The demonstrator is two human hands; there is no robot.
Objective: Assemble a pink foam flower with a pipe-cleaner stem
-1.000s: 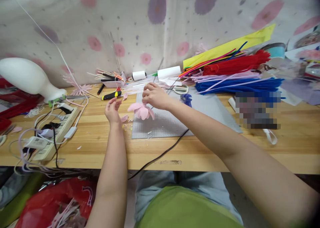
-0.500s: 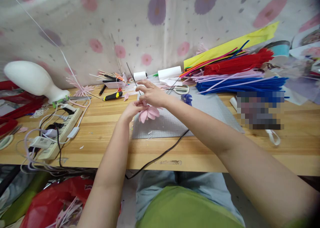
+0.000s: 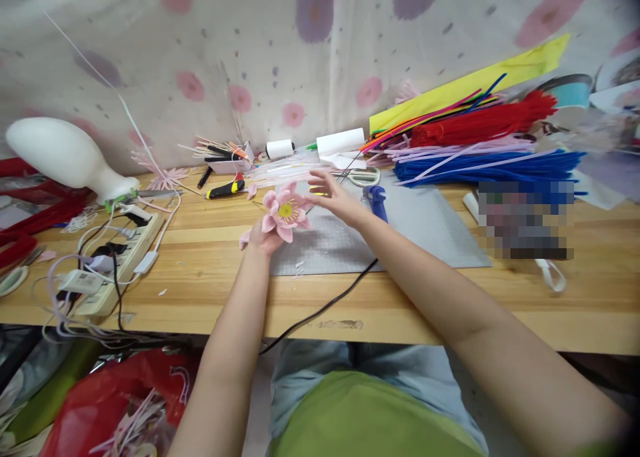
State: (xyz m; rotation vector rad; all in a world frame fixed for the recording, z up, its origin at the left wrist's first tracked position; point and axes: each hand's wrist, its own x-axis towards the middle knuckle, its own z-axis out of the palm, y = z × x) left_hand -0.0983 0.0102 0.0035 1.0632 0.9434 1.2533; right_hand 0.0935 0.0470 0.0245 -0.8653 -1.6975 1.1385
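A pink handmade flower [image 3: 286,211] with a yellow centre faces up toward me above the near left part of the grey mat. My left hand [image 3: 265,239] is closed around it from below; the petals hide most of those fingers. Just right of the petals is my right hand [image 3: 333,197], its fingers spread and slightly curled. Its fingertips are close to the petal edge, and I cannot tell whether they touch it. Behind my right wrist, a blue glue gun [image 3: 379,205] lies on the grey mat [image 3: 425,233].
A power strip [image 3: 123,267] with tangled cables lies at left, near a white foam head form [image 3: 65,157]. A yellow-black utility knife [image 3: 225,189] and scissors [image 3: 367,177] lie farther back. Blue pipe cleaners [image 3: 490,169] and red ones [image 3: 480,123] are piled at right. A black cable [image 3: 325,308] crosses the front edge.
The flower has turned over from facing down to facing up, showing its yellow centre. My right hand has moved off the flower's dark stem to the right, and its fingers have spread.
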